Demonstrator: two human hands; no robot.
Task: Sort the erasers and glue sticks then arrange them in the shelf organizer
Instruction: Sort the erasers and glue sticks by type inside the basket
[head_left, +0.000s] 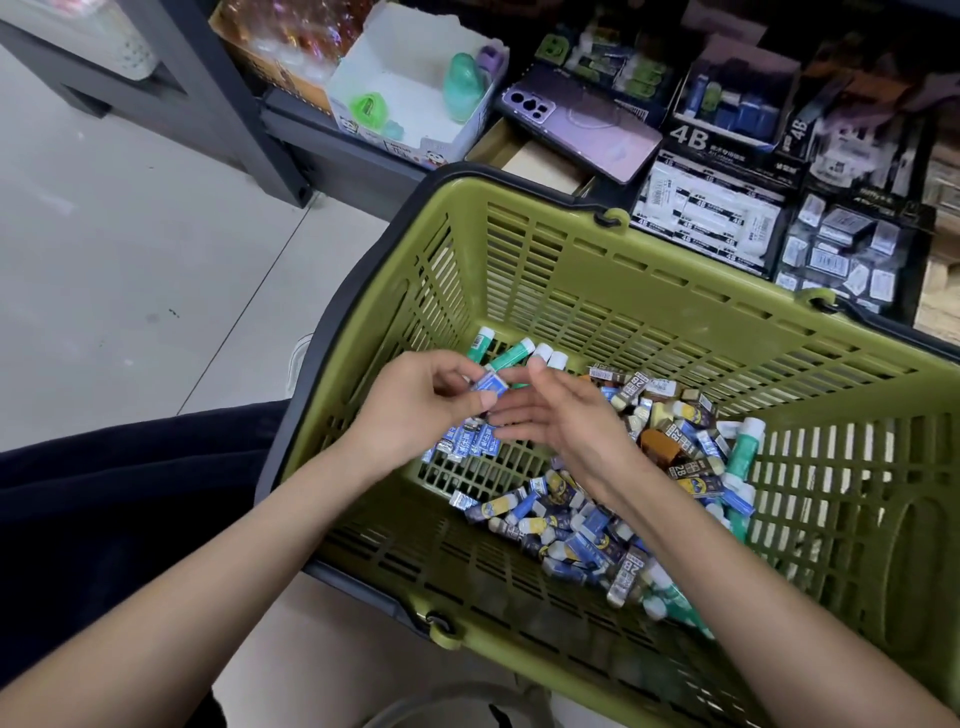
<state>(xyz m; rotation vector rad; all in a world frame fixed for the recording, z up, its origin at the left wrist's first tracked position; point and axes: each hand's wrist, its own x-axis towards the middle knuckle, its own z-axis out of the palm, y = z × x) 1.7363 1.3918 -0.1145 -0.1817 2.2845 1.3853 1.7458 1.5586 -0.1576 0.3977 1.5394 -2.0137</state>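
step: sorting inside basket (675, 260) | left hand (415, 410): fingers pinch a blue eraser (491, 383) over eraser row (470, 442), basket's 9 o'clock | right hand (571, 426): fingers released, straight, beside it | glue sticks (510, 356): 11 o'clock | next: probably set eraser into row, aligned

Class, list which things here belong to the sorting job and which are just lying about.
Job: blue eraser, pinched in the left hand; right hand; eraser pile; glue sticks; green basket; 4B eraser box on the shelf.
Lying about: purple phone; white carton.
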